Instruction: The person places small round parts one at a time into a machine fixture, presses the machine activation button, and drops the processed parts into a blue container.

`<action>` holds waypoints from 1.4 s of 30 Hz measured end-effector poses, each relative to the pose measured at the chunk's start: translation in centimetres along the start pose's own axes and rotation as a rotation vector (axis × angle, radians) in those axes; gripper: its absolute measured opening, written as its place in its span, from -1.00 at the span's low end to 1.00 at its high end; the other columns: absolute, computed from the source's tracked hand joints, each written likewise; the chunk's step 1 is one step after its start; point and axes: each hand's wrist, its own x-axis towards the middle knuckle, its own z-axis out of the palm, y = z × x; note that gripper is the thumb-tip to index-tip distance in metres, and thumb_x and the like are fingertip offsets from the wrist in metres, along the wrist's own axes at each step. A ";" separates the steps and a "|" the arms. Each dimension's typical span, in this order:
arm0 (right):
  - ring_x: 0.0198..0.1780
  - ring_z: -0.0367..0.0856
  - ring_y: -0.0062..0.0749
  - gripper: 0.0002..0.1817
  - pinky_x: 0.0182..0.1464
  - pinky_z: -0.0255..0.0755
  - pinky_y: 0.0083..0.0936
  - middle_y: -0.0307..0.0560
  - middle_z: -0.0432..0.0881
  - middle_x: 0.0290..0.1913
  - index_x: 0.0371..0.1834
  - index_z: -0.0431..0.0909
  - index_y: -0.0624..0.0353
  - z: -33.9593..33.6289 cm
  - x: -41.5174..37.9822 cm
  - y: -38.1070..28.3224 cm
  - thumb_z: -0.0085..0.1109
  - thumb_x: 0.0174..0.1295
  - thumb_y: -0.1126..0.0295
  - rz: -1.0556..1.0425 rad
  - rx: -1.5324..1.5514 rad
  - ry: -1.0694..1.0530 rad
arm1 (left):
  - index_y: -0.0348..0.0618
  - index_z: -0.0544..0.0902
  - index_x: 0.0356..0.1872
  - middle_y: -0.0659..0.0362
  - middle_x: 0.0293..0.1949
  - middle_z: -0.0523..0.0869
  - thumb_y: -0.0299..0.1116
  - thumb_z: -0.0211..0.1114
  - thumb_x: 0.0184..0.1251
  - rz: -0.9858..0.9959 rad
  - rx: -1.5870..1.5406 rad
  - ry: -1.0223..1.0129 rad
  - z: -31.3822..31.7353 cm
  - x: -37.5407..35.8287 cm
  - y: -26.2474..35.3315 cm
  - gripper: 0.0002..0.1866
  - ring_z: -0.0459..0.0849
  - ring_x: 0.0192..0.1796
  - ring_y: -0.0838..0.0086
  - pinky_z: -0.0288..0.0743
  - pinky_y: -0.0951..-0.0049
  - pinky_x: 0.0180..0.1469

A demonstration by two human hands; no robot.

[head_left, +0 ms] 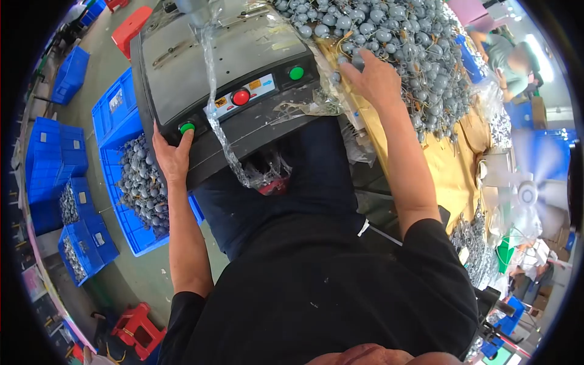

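My left hand is at the near left corner of a grey-and-black machine. Its thumb rests on the left green button, with the fingers stretched along the machine's side. To the right, my right hand reaches to the edge of a big pile of grey balls with thin stems or wires. One grey ball shows between its thumb and fingers. A red button and a second green button sit on the machine's front panel. Clear plastic strip hangs over the panel.
A blue crate of grey balls stands on the floor at left, with more blue crates beyond. Red stools stand behind and ahead. At right are a yellow-brown tabletop, a spinning fan and another person.
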 end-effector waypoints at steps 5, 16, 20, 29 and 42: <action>-0.15 0.79 0.16 -0.48 -0.07 0.62 0.03 0.22 0.79 -0.25 0.00 0.62 0.17 0.6 0.7 2.2 0.33 0.23 -0.05 -0.100 0.024 0.038 | -0.42 0.36 0.52 -0.18 0.34 0.55 -0.15 0.63 0.17 0.007 -0.002 0.001 -0.1 -0.2 0.2 -0.04 0.51 0.40 0.08 0.31 0.20 0.49; -0.48 0.42 -0.56 -0.76 -0.52 0.26 -0.57 -0.28 0.49 -0.44 -0.27 0.53 0.13 -8.2 4.8 10.4 0.29 0.24 0.20 0.276 1.967 -0.112 | -0.35 0.35 0.54 -0.19 0.35 0.53 -0.09 0.61 0.15 0.002 0.007 -0.003 0.1 -0.1 -0.2 -0.01 0.50 0.41 -0.01 0.33 0.15 0.48; -0.47 0.28 -0.55 -0.78 -0.53 0.20 -0.54 -0.34 0.33 -0.46 -0.39 0.44 0.05 -11.3 4.7 13.2 0.24 0.25 0.21 0.009 2.403 -0.209 | -0.34 0.36 0.53 -0.19 0.35 0.54 -0.10 0.61 0.15 -0.016 -0.005 -0.003 -0.1 -0.1 0.1 -0.02 0.50 0.41 0.00 0.33 0.15 0.48; -0.44 0.27 -0.50 -0.70 -0.38 0.17 -0.51 -0.26 0.28 -0.47 -0.20 0.46 0.26 -21.1 5.7 17.0 0.19 0.35 0.19 -0.335 2.187 -0.058 | -0.39 0.37 0.51 -0.19 0.33 0.55 -0.09 0.65 0.14 -0.019 0.007 0.017 0.3 -0.1 -0.4 -0.01 0.52 0.39 0.01 0.33 0.17 0.47; -0.38 0.33 -0.49 -0.77 -0.36 0.24 -0.52 -0.19 0.42 -0.31 -0.01 0.46 0.28 -23.3 9.1 24.4 0.10 0.45 0.33 -0.142 1.836 0.109 | -0.26 0.49 0.49 -0.15 0.30 0.64 0.00 0.46 0.37 0.086 0.109 -0.008 0.5 6.5 7.5 -0.22 0.63 0.32 0.03 0.46 0.10 0.38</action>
